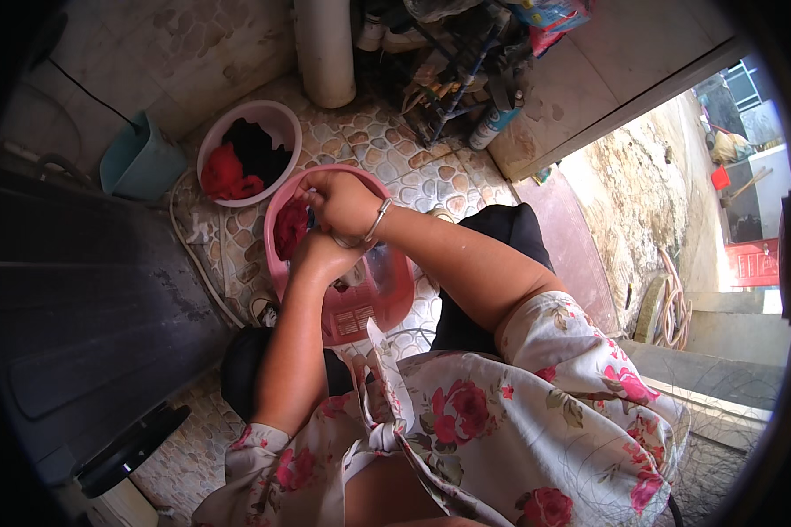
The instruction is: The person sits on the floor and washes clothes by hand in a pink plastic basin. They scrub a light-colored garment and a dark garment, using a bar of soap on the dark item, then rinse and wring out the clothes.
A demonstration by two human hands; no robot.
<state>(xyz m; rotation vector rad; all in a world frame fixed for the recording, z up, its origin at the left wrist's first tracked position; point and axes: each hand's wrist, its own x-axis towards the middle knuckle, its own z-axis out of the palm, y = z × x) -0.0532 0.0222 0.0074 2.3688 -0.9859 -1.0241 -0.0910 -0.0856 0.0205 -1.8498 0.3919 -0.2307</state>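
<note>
My right hand (344, 203), with a metal bangle at its wrist, is bent over the upper part of a pink plastic washtub (395, 283). Just below it and close against it is my left hand (326, 253). Whether either hand grips cloth cannot be told, since the fingers are partly hidden. Dark red cloth (291, 227) lies in the tub to the left of the hands. Lighter cloth (351, 277) shows beneath my left wrist. The tub has a ribbed washboard part with a slotted grid (356, 321) at its near end.
A pale pink basin (296, 135) holds red cloth (227, 174) and black cloth (254, 148). A teal bin (142, 158) stands by the wall. A white pipe (326, 53), a cluttered rack (458, 85) and a spray can (494, 125) are beyond. A dark appliance (99, 296) bounds the left side.
</note>
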